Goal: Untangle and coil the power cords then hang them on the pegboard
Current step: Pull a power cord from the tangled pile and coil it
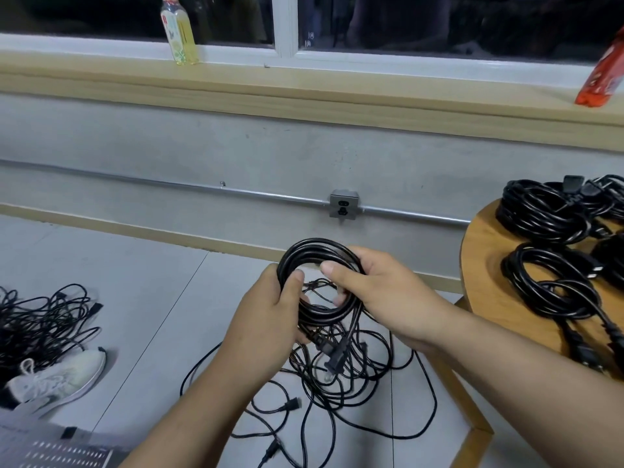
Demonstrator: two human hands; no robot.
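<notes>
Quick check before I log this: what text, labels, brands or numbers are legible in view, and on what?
No text can be read for certain.
Bottle on the windowsill: printed label, too blurred to read.
Red packet on the sill: print too blurred to read.
Window glass: two small circled marks, too small to read.
Coiled cord: no markings visible.

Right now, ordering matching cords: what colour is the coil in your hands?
The coil is black; head view.
</notes>
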